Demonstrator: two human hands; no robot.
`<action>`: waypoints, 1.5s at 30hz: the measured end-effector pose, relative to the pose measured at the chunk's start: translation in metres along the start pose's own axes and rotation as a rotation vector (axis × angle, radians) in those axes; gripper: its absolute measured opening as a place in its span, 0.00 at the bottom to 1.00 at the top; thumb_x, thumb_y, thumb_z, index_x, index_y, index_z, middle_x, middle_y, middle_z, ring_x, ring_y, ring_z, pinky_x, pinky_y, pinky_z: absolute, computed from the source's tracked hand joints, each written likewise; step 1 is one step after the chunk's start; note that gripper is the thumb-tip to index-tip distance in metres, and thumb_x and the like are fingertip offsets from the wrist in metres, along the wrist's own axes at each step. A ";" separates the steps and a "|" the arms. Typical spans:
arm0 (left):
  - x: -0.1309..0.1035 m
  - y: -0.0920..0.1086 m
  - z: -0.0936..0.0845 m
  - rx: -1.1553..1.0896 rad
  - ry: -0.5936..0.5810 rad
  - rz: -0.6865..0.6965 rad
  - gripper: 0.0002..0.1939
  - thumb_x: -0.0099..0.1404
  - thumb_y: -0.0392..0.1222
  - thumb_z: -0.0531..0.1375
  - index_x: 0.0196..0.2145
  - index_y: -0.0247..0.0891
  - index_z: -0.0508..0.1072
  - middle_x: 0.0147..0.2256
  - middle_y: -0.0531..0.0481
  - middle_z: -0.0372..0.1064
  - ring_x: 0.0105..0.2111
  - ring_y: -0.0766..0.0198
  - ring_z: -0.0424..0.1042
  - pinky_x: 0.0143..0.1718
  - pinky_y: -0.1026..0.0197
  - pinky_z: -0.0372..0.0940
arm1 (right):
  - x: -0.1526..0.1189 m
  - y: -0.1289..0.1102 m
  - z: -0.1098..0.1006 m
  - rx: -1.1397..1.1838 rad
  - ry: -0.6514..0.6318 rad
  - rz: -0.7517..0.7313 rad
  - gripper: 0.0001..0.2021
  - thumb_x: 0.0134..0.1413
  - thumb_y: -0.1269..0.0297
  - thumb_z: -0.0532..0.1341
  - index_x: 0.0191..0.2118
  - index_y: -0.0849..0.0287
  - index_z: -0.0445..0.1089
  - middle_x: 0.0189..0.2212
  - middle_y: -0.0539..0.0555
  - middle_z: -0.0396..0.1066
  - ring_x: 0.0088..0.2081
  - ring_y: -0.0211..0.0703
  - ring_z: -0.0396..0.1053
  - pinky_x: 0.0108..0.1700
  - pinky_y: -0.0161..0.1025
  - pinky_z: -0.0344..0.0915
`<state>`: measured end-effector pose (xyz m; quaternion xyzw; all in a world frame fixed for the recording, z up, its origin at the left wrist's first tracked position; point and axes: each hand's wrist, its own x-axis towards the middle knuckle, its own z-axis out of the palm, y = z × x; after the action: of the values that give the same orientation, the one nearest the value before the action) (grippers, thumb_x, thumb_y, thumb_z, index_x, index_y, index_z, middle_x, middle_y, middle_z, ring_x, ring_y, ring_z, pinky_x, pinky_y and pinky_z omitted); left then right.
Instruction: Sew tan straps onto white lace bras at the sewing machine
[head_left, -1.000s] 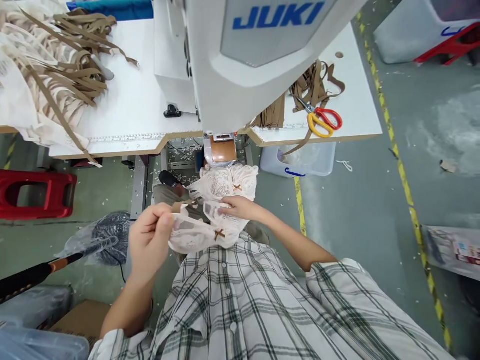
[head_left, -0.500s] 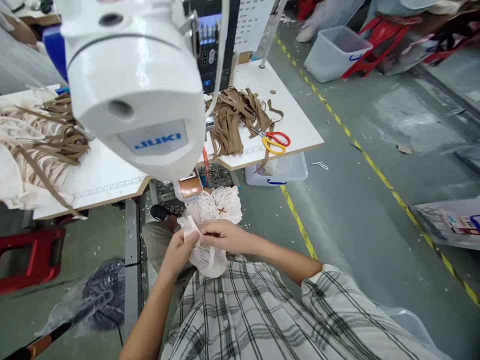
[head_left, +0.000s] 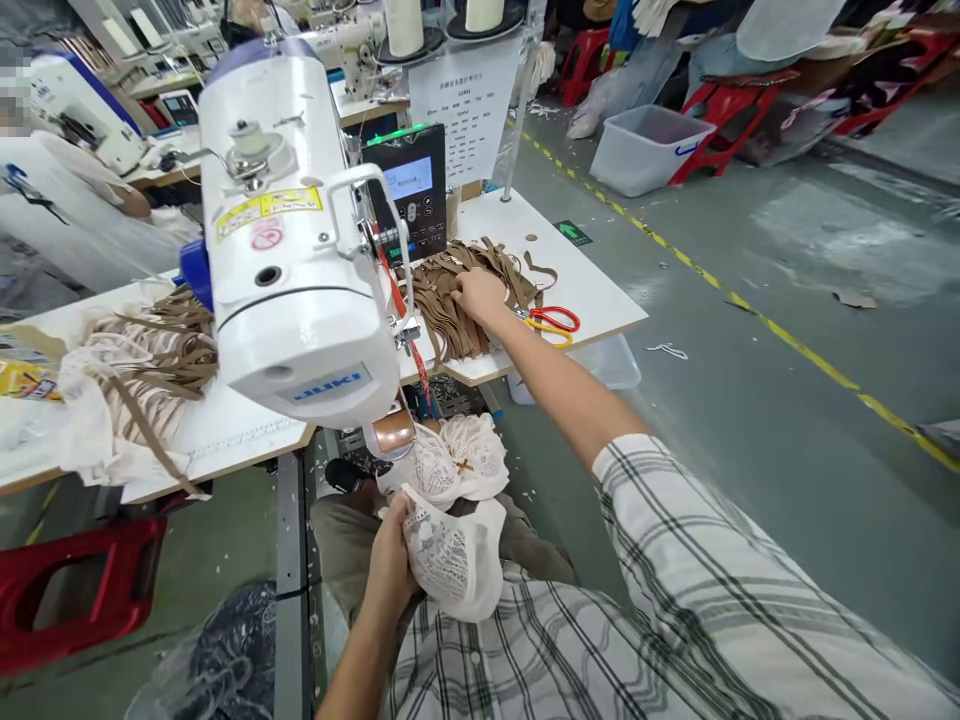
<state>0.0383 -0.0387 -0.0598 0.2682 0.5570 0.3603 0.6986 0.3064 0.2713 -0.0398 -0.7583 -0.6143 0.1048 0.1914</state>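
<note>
My left hand (head_left: 394, 555) is closed on the edge of a white lace bra (head_left: 454, 565), with a cup hanging over my lap. Just beyond it, below the sewing machine's head, are more white lace cups (head_left: 480, 455) with a small brown bow; whether they are joined to the held piece I cannot tell. My right hand (head_left: 480, 297) reaches onto the tabletop, its fingers pinched on a brown strap in a pile of brown straps (head_left: 457, 325). Scissors (head_left: 553, 322) with red and yellow handles lie beside my right wrist.
The white sewing machine (head_left: 300, 330) stands before me, its control panel (head_left: 409, 190) behind. More lace pieces with brown straps (head_left: 161, 350) lie on the left tabletop. A red stool (head_left: 82, 590) is at lower left, a plastic bin (head_left: 649, 150) on the floor beyond.
My right hand has left the white lace and moved forward to the brown straps. My left hand still holds the bra, now lower in view. The view has tilted up.
</note>
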 end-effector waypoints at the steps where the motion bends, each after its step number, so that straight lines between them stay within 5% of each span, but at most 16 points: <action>1: -0.001 0.002 -0.002 -0.017 0.033 0.011 0.26 0.60 0.62 0.61 0.47 0.41 0.73 0.46 0.44 0.75 0.45 0.53 0.74 0.41 0.59 0.68 | -0.001 0.002 0.001 0.037 0.024 -0.018 0.12 0.59 0.60 0.60 0.41 0.63 0.73 0.48 0.65 0.69 0.48 0.54 0.68 0.48 0.45 0.63; 6: -0.012 0.014 -0.016 0.132 -0.003 0.103 0.18 0.62 0.60 0.63 0.35 0.43 0.68 0.29 0.55 0.67 0.28 0.65 0.66 0.31 0.64 0.62 | -0.055 0.011 0.001 0.746 0.064 -0.076 0.12 0.64 0.54 0.53 0.37 0.58 0.64 0.36 0.55 0.73 0.39 0.43 0.71 0.45 0.41 0.66; 10: -0.030 0.029 -0.009 0.426 0.017 0.408 0.17 0.68 0.56 0.58 0.30 0.42 0.67 0.24 0.55 0.59 0.24 0.65 0.59 0.27 0.64 0.58 | -0.159 -0.014 -0.007 1.278 -0.299 0.014 0.19 0.59 0.45 0.59 0.40 0.55 0.55 0.35 0.53 0.77 0.29 0.38 0.72 0.35 0.38 0.68; 14: -0.042 0.031 0.014 0.662 0.094 0.771 0.14 0.71 0.50 0.53 0.33 0.40 0.69 0.36 0.46 0.69 0.37 0.58 0.70 0.40 0.59 0.66 | -0.268 -0.044 -0.003 1.454 -0.645 0.080 0.20 0.59 0.48 0.63 0.46 0.55 0.58 0.43 0.57 0.77 0.41 0.43 0.77 0.39 0.38 0.68; 18: -0.039 0.019 0.028 0.671 0.256 0.784 0.11 0.70 0.50 0.54 0.36 0.40 0.66 0.50 0.38 0.67 0.48 0.55 0.71 0.44 0.57 0.67 | -0.322 -0.062 0.004 1.609 -0.496 0.122 0.18 0.56 0.48 0.65 0.41 0.56 0.62 0.37 0.52 0.76 0.38 0.38 0.74 0.41 0.36 0.66; 21: -0.031 0.011 0.025 0.642 0.261 0.613 0.17 0.68 0.54 0.55 0.46 0.38 0.65 0.49 0.38 0.69 0.41 0.57 0.73 0.41 0.57 0.67 | -0.332 -0.067 0.005 1.687 -0.446 0.199 0.19 0.55 0.48 0.66 0.40 0.56 0.63 0.38 0.53 0.76 0.41 0.40 0.74 0.44 0.37 0.66; 23: -0.026 0.007 0.019 0.630 0.165 0.527 0.21 0.67 0.57 0.54 0.47 0.37 0.67 0.44 0.40 0.72 0.40 0.56 0.72 0.43 0.56 0.66 | -0.332 -0.068 0.004 1.724 -0.445 0.244 0.18 0.55 0.50 0.67 0.42 0.56 0.64 0.42 0.54 0.77 0.45 0.40 0.73 0.49 0.38 0.65; 27: -0.018 0.001 0.007 0.658 -0.099 0.415 0.26 0.67 0.64 0.51 0.31 0.37 0.70 0.28 0.48 0.69 0.31 0.59 0.67 0.36 0.61 0.62 | -0.326 -0.066 -0.001 1.771 -0.461 0.332 0.19 0.55 0.52 0.67 0.45 0.57 0.64 0.46 0.56 0.77 0.40 0.36 0.73 0.45 0.36 0.66; 31: -0.017 0.000 -0.002 0.676 -0.173 0.387 0.30 0.66 0.67 0.51 0.25 0.36 0.67 0.25 0.51 0.62 0.29 0.63 0.60 0.33 0.62 0.57 | -0.312 -0.060 -0.008 1.806 -0.439 0.401 0.23 0.51 0.51 0.70 0.46 0.57 0.65 0.45 0.56 0.77 0.52 0.41 0.72 0.49 0.35 0.65; 35: -0.020 0.011 -0.004 0.643 -0.241 0.321 0.30 0.65 0.68 0.51 0.25 0.36 0.66 0.25 0.52 0.58 0.29 0.64 0.57 0.32 0.62 0.55 | -0.303 -0.054 -0.008 1.848 -0.423 0.433 0.24 0.47 0.51 0.72 0.44 0.57 0.66 0.46 0.55 0.76 0.53 0.41 0.72 0.52 0.35 0.64; 37: -0.020 0.018 -0.001 0.614 -0.254 0.290 0.30 0.64 0.69 0.52 0.25 0.36 0.65 0.24 0.53 0.56 0.28 0.64 0.54 0.31 0.62 0.53 | -0.304 -0.052 -0.004 1.839 -0.486 0.417 0.23 0.47 0.48 0.71 0.43 0.57 0.67 0.44 0.54 0.77 0.50 0.40 0.73 0.52 0.36 0.64; 41: -0.022 0.025 0.006 0.570 -0.215 0.276 0.28 0.65 0.67 0.52 0.27 0.37 0.66 0.25 0.53 0.57 0.28 0.64 0.55 0.32 0.62 0.54 | -0.310 -0.049 0.008 1.616 -0.823 0.263 0.22 0.49 0.44 0.68 0.38 0.59 0.71 0.34 0.51 0.74 0.34 0.35 0.70 0.37 0.33 0.63; 45: -0.026 0.028 0.008 0.633 -0.130 0.306 0.23 0.66 0.60 0.54 0.26 0.37 0.65 0.24 0.54 0.57 0.27 0.65 0.56 0.30 0.63 0.52 | -0.305 -0.038 0.012 1.452 -0.659 0.344 0.23 0.39 0.43 0.72 0.26 0.61 0.71 0.20 0.45 0.63 0.22 0.30 0.57 0.26 0.32 0.52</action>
<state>0.0370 -0.0428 -0.0213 0.5740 0.5489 0.2522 0.5529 0.1993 -0.0163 -0.0578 -0.4593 -0.2929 0.7224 0.4260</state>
